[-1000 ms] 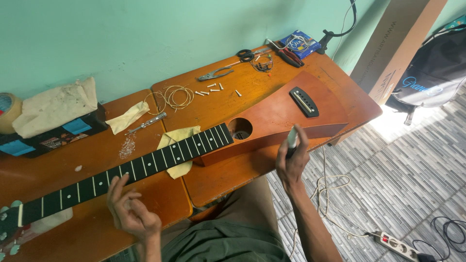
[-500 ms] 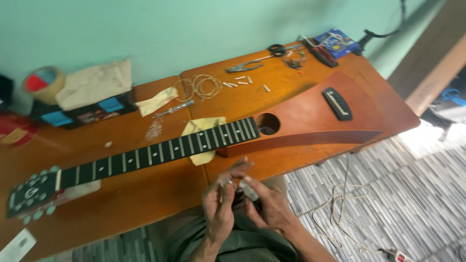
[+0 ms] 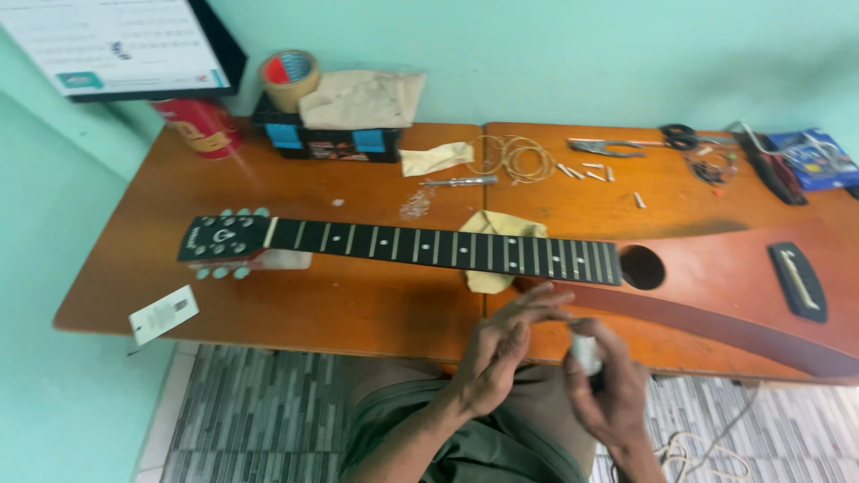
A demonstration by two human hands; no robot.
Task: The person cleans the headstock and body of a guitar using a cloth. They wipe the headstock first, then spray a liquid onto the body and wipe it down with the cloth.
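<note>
A stringless reddish-brown acoustic guitar (image 3: 734, 286) lies flat across the wooden table (image 3: 358, 304), its black fretboard (image 3: 447, 246) running left to a dark headstock (image 3: 222, 240). Both hands are close together just in front of the table edge, above my lap. My right hand (image 3: 604, 394) is closed around a small white object (image 3: 586, 353). My left hand (image 3: 501, 344) has its fingers spread, fingertips touching the top of that object. What the object is stays unclear because of blur.
On the table behind the guitar lie a yellow cloth (image 3: 497, 228), a coil of strings (image 3: 514, 159), pliers (image 3: 608, 146), a screwdriver (image 3: 461, 181), bridge pins (image 3: 591, 170), a blue packet (image 3: 819, 156), a black box (image 3: 331, 139), a tape roll (image 3: 288, 79) and a red can (image 3: 199, 125).
The view has swung left, bringing the headstock into frame. My right hand left the guitar body and joined my left hand in front of the table, working on the small object.
</note>
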